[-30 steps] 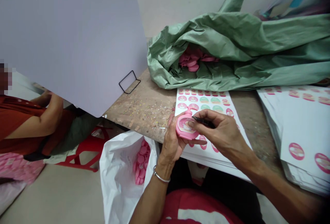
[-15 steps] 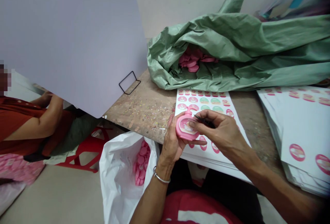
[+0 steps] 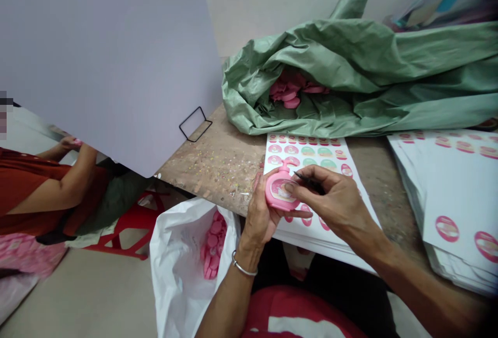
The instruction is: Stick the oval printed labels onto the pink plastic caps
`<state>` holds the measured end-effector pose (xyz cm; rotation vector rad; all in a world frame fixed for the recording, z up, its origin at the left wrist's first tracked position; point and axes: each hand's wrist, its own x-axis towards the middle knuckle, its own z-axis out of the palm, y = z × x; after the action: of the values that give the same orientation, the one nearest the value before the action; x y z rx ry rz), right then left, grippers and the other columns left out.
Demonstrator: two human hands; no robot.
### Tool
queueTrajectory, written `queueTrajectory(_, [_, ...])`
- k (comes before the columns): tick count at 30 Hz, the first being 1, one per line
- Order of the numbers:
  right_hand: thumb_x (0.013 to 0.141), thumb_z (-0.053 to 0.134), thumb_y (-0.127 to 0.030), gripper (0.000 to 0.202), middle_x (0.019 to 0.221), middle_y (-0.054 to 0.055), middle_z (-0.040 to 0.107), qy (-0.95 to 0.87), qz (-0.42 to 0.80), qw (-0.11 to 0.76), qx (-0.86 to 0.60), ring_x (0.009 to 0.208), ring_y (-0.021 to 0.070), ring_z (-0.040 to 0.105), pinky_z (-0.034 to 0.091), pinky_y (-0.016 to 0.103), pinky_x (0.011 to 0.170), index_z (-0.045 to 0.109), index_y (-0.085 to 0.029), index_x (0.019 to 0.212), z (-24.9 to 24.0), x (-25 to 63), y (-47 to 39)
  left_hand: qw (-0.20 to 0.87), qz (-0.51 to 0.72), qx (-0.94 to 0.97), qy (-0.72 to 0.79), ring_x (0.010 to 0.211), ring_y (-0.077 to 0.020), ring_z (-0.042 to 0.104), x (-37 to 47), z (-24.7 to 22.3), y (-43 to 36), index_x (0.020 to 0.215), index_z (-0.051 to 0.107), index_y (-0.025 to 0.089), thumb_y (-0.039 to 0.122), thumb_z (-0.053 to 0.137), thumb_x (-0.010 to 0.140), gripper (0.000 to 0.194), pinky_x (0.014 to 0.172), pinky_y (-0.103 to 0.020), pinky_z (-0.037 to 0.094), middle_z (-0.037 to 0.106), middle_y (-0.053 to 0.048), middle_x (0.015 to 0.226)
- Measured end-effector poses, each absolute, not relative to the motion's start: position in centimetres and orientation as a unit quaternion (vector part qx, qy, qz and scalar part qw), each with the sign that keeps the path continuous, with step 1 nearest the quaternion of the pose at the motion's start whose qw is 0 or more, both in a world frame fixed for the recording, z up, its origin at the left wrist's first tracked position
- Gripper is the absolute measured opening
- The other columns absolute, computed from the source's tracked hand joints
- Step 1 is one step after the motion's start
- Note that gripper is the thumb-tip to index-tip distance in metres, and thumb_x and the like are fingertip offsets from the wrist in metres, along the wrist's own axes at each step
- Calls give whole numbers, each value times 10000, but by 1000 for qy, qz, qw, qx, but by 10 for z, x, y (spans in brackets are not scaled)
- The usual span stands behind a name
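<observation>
A round pink bottle-shaped piece [image 3: 275,199] with a hooked top and an oval label is held in my left hand [image 3: 260,213], its fingers around the underside and left edge. My right hand [image 3: 330,195] grips a thin dark pointed tool [image 3: 309,181], and its thumb presses on the label's right part. Beneath both hands, a sheet of pink and green round stickers [image 3: 324,152] lies on top of a stack.
A green sack [image 3: 350,109] with pink pieces spans the table's back. More sticker sheets [image 3: 447,187] are stacked right. A white bag [image 3: 175,255] of pink pieces stands below the table [image 3: 218,166]. A wire stand [image 3: 195,124] and another person [image 3: 50,187] are left.
My hands and the pink piece have barely moved. At the left, the other person's hand has shifted slightly and a small pink item now shows in it.
</observation>
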<state>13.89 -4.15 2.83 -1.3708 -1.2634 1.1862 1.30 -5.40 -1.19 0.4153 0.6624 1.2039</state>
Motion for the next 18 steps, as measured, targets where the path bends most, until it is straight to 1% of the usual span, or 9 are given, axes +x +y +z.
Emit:
queueTrajectory(11, [685, 751, -355, 213, 687, -13, 612, -530, 458, 445, -558, 605, 113, 554, 474, 214, 520, 635, -185, 742, 28, 140, -43, 751, 553, 195, 303, 869, -268, 686, 15, -12, -55, 1240, 580, 163, 463, 428, 952, 443, 636, -435, 620, 656, -144, 1152])
queueTrajectory(14, [689, 747, -349, 213, 702, -4, 617, -535, 454, 443, -558, 613, 116, 557, 475, 212, 522, 632, -181, 753, 28, 140, -42, 749, 556, 197, 302, 876, -267, 684, 15, -12, -54, 1237, 579, 158, 464, 448, 944, 444, 644, -427, 621, 659, -142, 1138])
queueTrajectory(18, [688, 741, -325, 199, 683, -8, 598, -545, 439, 448, -556, 606, 106, 542, 463, 206, 537, 618, -172, 722, 27, 140, -41, 748, 557, 203, 299, 891, -266, 681, 15, -11, -54, 1238, 580, 170, 463, 452, 942, 436, 657, -422, 622, 663, -131, 1126])
